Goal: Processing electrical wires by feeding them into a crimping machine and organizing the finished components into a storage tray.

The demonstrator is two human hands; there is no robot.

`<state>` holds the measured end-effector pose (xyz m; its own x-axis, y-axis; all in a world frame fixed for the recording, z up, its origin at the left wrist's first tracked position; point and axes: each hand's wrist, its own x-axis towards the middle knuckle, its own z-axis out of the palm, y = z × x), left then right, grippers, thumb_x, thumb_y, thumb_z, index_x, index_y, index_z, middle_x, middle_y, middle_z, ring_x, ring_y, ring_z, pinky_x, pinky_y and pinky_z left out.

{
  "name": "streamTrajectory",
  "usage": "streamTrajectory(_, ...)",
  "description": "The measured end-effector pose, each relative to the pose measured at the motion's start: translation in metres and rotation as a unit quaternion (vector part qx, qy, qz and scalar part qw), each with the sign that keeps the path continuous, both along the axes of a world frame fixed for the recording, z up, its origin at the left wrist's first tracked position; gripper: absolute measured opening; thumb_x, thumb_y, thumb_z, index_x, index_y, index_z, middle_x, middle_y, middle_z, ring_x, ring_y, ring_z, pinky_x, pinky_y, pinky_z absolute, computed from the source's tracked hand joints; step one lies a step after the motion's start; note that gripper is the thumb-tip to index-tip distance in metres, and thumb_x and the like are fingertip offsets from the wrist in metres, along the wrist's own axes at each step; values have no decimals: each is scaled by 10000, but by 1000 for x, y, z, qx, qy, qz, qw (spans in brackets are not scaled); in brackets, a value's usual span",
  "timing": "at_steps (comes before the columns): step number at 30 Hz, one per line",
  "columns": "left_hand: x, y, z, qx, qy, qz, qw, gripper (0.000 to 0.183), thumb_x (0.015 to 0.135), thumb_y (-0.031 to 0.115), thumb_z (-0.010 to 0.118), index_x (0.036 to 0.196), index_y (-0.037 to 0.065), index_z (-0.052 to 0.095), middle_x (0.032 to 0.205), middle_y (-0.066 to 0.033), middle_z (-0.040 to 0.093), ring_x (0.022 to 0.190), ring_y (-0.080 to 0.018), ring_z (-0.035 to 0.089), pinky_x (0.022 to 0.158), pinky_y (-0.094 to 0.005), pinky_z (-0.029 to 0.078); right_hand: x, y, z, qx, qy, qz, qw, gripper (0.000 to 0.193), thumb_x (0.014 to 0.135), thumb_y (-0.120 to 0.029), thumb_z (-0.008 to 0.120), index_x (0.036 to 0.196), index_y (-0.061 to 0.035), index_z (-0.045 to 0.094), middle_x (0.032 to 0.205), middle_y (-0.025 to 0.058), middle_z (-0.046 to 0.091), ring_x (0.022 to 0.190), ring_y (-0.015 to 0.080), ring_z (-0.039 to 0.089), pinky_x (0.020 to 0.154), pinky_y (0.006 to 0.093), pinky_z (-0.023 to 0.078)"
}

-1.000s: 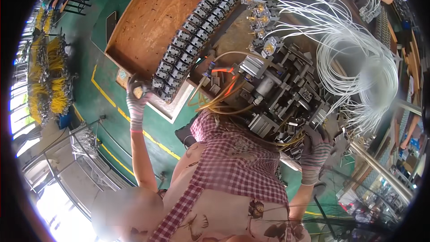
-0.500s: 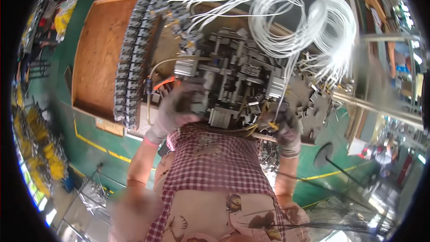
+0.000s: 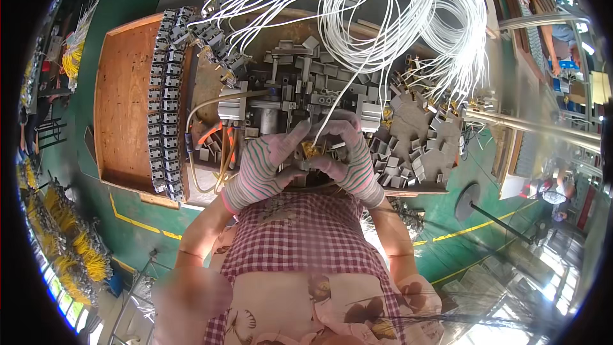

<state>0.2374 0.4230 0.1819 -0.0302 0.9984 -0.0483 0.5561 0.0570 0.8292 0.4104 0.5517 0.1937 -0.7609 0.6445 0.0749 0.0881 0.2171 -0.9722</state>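
Note:
Both my hands wear pale gloves with green and pink stripes at the wrists, and they meet at the near side of a grey metal fixture [image 3: 305, 83]. My right hand [image 3: 345, 156] curls its thumb and index finger around a small brass-coloured part [image 3: 311, 149]. A white wire [image 3: 332, 112] runs down to that part from the coil above. Facing it, my left hand [image 3: 273, 156] is curled with its fingertips close to the same part; what it grips is hidden. A metal cylinder [image 3: 269, 121] stands just beyond the left hand.
A large bundle of white wires [image 3: 408, 13] loops over the far side. Left stands a wooden tray [image 3: 124, 105] beside rows of grey connector-like parts [image 3: 164, 108]. Loose grey metal pieces [image 3: 408, 163] lie at the right. Orange-handled pliers [image 3: 211, 133] and a hose [image 3: 191, 115] are near the left.
My hands have come together from either side of the fixture. The right moved left with the brass-coloured part; the left moved slightly right. The whole view has also shifted.

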Motion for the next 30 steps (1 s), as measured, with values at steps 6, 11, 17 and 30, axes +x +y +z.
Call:
streamTrajectory(6, 17, -10, -12, -3, -403, 134, 905, 670, 811, 247, 799, 1369, 39, 490, 1116, -58, 656, 893, -140, 633, 796, -293, 527, -3, -1, 7, -148, 9, 107, 983, 652, 667, -96, 857, 1225, -110, 520, 1159, 63, 471, 958, 182, 545, 832, 306, 482)
streamTrajectory(11, 19, 3, -23, -49, -494, 216, 841, 521, 866, 232, 752, 1286, 7, 543, 1143, -56, 638, 965, -104, 604, 821, -267, 515, -11, 5, -1, 76, -87, 109, 987, 764, 617, -232, 882, 1257, -82, 491, 1178, 139, 487, 1033, 324, 556, 875, 395, 500)
streamTrajectory(17, 1, 13, -8, 102, -30, 217, 970, 447, 829, 192, 743, 1232, 80, 585, 1046, -69, 624, 902, -218, 644, 796, -316, 529, -24, 27, -20, 383, -136, 61, 912, 744, 546, -413, 833, 1184, -130, 576, 1173, 93, 517, 1108, 338, 496, 959, 503, 362)
streamTrajectory(30, -34, 30, -44, 78, 298, -116, 944, 410, 772, 129, 612, 1182, 113, 610, 835, -36, 521, 804, -236, 564, 687, -361, 495, -20, 36, -4, 256, -140, 4, 956, 524, 665, -168, 767, 1151, -66, 599, 1138, 131, 592, 1068, 331, 554, 956, 452, 418)
